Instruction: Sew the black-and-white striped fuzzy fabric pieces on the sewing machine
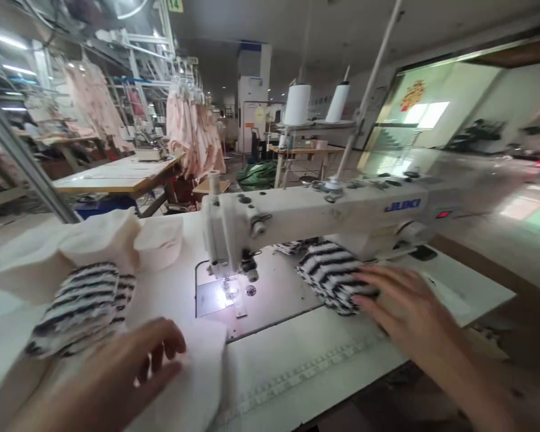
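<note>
My left hand (139, 366) hovers over a white fabric piece (198, 366) at the front left of the table. Its fingers are loosely curled, with a gap to the thumb, and it is slightly blurred. My right hand (405, 306) has its fingers and thumb around the right edge of a black-and-white striped fabric bundle (330, 273), right of the needle. Between the hands stands a white sewing machine (306, 210); its lamp lights the needle plate (213, 298). Nothing striped lies under the presser foot (230, 291).
Another striped fabric stack (83, 300) lies left of the machine, before cream-coloured pieces (99, 237). A ruler strip (306, 373) runs along the table's front. Thread cones (297, 105) stand behind. Pink garments (191, 126) hang beyond a wooden-edged worktable (121, 174).
</note>
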`<control>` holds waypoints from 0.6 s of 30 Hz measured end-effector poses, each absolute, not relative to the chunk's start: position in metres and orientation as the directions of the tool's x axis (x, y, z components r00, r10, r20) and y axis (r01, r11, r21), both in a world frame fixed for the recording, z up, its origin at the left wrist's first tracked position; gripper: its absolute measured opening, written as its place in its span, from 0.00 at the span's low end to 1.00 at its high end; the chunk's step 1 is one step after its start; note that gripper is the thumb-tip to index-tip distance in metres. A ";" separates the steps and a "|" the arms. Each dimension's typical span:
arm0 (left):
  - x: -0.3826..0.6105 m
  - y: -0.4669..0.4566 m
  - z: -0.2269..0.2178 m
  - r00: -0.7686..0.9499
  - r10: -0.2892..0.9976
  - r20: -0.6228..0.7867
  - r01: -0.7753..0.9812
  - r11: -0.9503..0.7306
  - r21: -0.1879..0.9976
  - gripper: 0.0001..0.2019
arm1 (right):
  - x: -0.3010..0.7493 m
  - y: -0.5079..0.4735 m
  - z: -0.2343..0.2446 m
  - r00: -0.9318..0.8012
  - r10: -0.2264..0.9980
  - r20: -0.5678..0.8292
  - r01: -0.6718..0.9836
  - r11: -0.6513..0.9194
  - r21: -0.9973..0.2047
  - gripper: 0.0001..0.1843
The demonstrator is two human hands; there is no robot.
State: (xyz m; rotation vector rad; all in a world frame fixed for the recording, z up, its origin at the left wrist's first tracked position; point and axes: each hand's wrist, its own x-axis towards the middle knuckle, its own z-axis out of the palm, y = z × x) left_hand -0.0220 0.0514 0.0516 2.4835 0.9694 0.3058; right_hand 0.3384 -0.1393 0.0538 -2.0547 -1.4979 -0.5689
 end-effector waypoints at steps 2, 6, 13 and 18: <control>0.000 0.046 0.033 0.794 0.607 -0.034 0.554 -0.699 0.452 0.08 | 0.344 -0.130 0.052 0.315 0.765 0.562 0.948 -0.233 -0.216 0.20; 0.021 0.039 0.039 0.832 0.553 -0.047 0.487 -0.687 0.539 0.07 | 0.354 -0.117 0.061 0.400 0.760 0.512 0.909 -0.258 -0.328 0.17; 0.074 0.008 0.057 0.943 0.143 -0.301 0.175 0.553 0.814 0.27 | 0.289 -0.117 0.091 0.038 0.744 0.667 0.992 0.050 -0.113 0.11; 0.084 0.011 0.040 0.919 0.302 -0.254 -0.052 0.730 0.681 0.14 | 0.221 -0.130 0.060 -0.268 0.795 0.545 0.960 0.271 0.076 0.16</control>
